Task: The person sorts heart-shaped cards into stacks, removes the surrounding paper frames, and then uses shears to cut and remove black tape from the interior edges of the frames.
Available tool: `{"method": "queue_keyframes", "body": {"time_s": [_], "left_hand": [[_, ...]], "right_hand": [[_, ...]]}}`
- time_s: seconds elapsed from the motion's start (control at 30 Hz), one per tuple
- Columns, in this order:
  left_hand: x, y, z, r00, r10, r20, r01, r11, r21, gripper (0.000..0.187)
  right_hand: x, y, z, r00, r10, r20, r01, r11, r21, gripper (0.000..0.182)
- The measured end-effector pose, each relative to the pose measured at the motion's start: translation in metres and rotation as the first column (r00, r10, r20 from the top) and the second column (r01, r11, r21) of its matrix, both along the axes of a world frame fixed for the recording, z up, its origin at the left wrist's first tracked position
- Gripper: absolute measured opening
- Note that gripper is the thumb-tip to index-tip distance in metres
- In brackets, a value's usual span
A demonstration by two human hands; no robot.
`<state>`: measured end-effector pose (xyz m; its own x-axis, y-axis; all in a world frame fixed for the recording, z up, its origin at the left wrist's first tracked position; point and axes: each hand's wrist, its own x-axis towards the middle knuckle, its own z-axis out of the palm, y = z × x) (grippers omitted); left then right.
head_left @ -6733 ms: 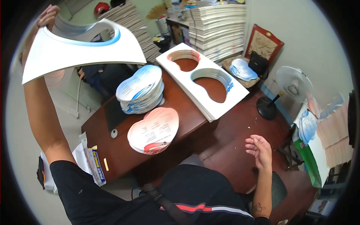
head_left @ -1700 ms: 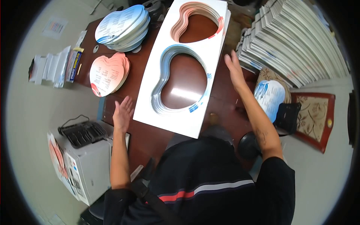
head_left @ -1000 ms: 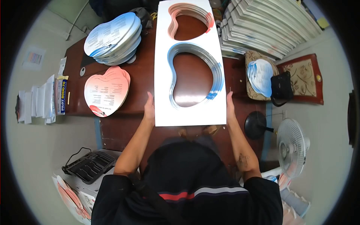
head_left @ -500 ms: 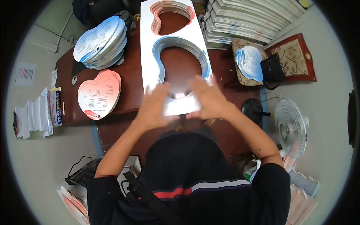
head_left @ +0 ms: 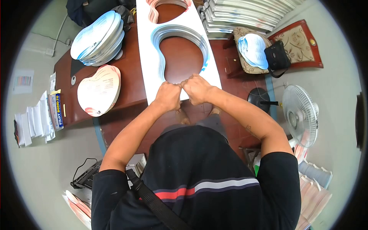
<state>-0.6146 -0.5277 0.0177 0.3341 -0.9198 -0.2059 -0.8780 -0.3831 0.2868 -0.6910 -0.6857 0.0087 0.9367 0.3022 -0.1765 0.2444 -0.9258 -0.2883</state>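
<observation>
A stack of white printed sheets (head_left: pixel 148 63) with large rounded cut-outs lies lengthwise in front of me, its near end at the table's edge. Layered blue edges (head_left: pixel 156 46) line the nearer opening, and red edges (head_left: pixel 152 13) the farther one. My left hand (head_left: pixel 168 96) is closed at the near rim of the blue-edged opening, fingers curled over the strip there. Right beside it, my right hand (head_left: pixel 196 89) is closed on the same strip, knuckles almost touching the left. The fingertips are hidden.
Blue-and-white shaped cards (head_left: pixel 97 36) are piled left on the brown table (head_left: pixel 132 50), with pink-and-white ones (head_left: pixel 100 90) nearer. On the right stand a chair (head_left: pixel 297 42) with more cards (head_left: pixel 253 50) and a black bag (head_left: pixel 276 57), and a fan (head_left: pixel 301 115).
Both hands have gone from spread and raised to closed and close together at the stack's near strip. The view has shifted slightly.
</observation>
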Motion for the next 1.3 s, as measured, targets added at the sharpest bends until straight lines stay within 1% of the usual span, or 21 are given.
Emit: {"method": "queue_keyframes", "body": {"time_s": [0.03, 0.1, 0.17, 0.23, 0.3, 0.33, 0.37, 0.4, 0.43, 0.5, 0.53, 0.57, 0.63, 0.7, 0.83, 0.9, 0.93, 1.03, 1.07, 1.17, 1.3], "left_hand": [[-0.001, 0.001, -0.003, 1.0, -0.002, 0.021, 0.003, 0.999, -0.042, 0.038], [-0.004, 0.006, -0.01, 0.998, 0.008, 0.056, -0.001, 0.992, -0.124, 0.036], [-0.015, 0.014, 0.021, 0.981, 0.047, 0.187, 0.058, 0.851, -0.522, 0.035], [-0.035, 0.041, 0.035, 0.98, 0.138, 0.144, -0.007, 0.746, -0.666, 0.034], [-0.056, 0.087, 0.036, 0.97, 0.235, -0.054, -0.22, 0.772, -0.596, 0.033], [-0.065, 0.098, 0.033, 0.82, 0.424, -0.384, -0.545, 0.782, -0.301, 0.03], [-0.071, 0.106, 0.023, 0.522, 0.613, -0.594, -0.713, 0.695, 0.09, 0.027], [-0.073, 0.12, -0.029, 0.275, 0.586, -0.762, -0.765, 0.613, 0.196, 0.022], [-0.077, 0.118, -0.041, -0.027, 0.516, -0.856, -0.801, 0.501, 0.327, 0.024], [-0.081, 0.11, -0.047, -0.573, 0.217, -0.791, -0.714, 0.342, 0.611, 0.03], [-0.086, 0.102, -0.045, -0.525, 0.27, -0.807, -0.741, 0.322, 0.59, 0.036], [-0.09, 0.099, -0.044, -0.332, 0.343, -0.878, -0.76, 0.454, 0.465, 0.035], [-0.097, 0.092, -0.029, 0.091, 0.381, -0.92, -0.662, 0.714, 0.23, 0.034], [-0.09, 0.077, 0.017, 0.531, 0.309, -0.789, -0.571, 0.818, -0.064, 0.02], [-0.022, 0.026, 0.063, 0.791, 0.328, -0.517, -0.518, 0.809, -0.279, 0.034], [0.031, 0.003, 0.045, 0.709, 0.326, -0.626, -0.508, 0.851, -0.133, 0.057], [0.057, -0.01, 0.041, 0.55, 0.396, -0.735, -0.38, 0.903, 0.203, 0.085], [0.084, -0.044, 0.012, 0.22, 0.53, -0.819, -0.107, 0.848, 0.52, 0.103], [0.088, -0.054, 0.006, 0.281, 0.513, -0.811, 0.075, 0.831, 0.552, 0.111], [0.083, -0.07, 0.0, 0.271, 0.464, -0.844, 0.341, 0.773, 0.534, 0.117], [0.085, -0.07, -0.014, 0.315, 0.441, -0.841, 0.297, 0.796, 0.528, 0.11]], "right_hand": [[-0.003, 0.0, -0.002, 1.0, -0.008, 0.003, 0.008, 1.0, -0.015, 0.032], [-0.014, 0.0, -0.006, 0.926, 0.007, 0.378, 0.019, 0.998, -0.064, 0.035], [-0.027, -0.003, 0.008, 0.83, -0.072, 0.552, 0.065, 0.997, 0.031, 0.041], [-0.061, -0.002, 0.048, 0.815, -0.261, 0.517, 0.133, 0.953, 0.272, 0.048], [-0.107, -0.009, 0.042, 0.916, -0.394, 0.078, 0.35, 0.877, 0.33, 0.061], [-0.12, -0.011, 0.036, 0.854, -0.434, -0.289, 0.52, 0.74, 0.425, 0.064], [-0.129, -0.012, 0.028, 0.686, -0.372, -0.625, 0.698, 0.577, 0.423, 0.067], [-0.136, -0.011, 0.011, 0.572, -0.336, -0.748, 0.803, 0.413, 0.429, 0.069], [-0.142, -0.01, -0.01, 0.452, -0.269, -0.851, 0.887, 0.236, 0.396, 0.071], [-0.144, -0.009, -0.039, 0.302, -0.106, -0.948, 0.936, -0.158, 0.315, 0.077], [-0.139, -0.006, -0.048, 0.282, -0.031, -0.959, 0.89, -0.365, 0.274, 0.081], [-0.139, -0.004, -0.058, 0.271, 0.051, -0.961, 0.808, -0.555, 0.198, 0.085], [-0.141, -0.008, -0.063, 0.323, -0.027, -0.946, 0.762, -0.586, 0.277, 0.087], [-0.152, -0.009, -0.069, 0.301, -0.106, -0.948, 0.678, -0.675, 0.291, 0.087], [-0.178, -0.008, -0.096, 0.163, -0.155, -0.974, 0.47, -0.856, 0.215, 0.093], [-0.185, -0.002, -0.107, 0.114, -0.178, -0.977, 0.356, -0.911, 0.208, 0.096], [-0.187, 0.001, -0.11, 0.079, -0.182, -0.98, 0.288, -0.937, 0.197, 0.097], [-0.187, 0.017, -0.123, -0.031, -0.164, -0.986, 0.056, -0.985, 0.162, 0.104], [-0.188, 0.025, -0.127, -0.074, -0.15, -0.986, -0.025, -0.988, 0.152, 0.106], [-0.174, 0.06, -0.121, -0.172, -0.061, -0.983, -0.217, -0.971, 0.098, 0.104], [-0.13, 0.106, -0.125, -0.077, -0.052, -0.996, -0.304, -0.95, 0.073, 0.118]]}}
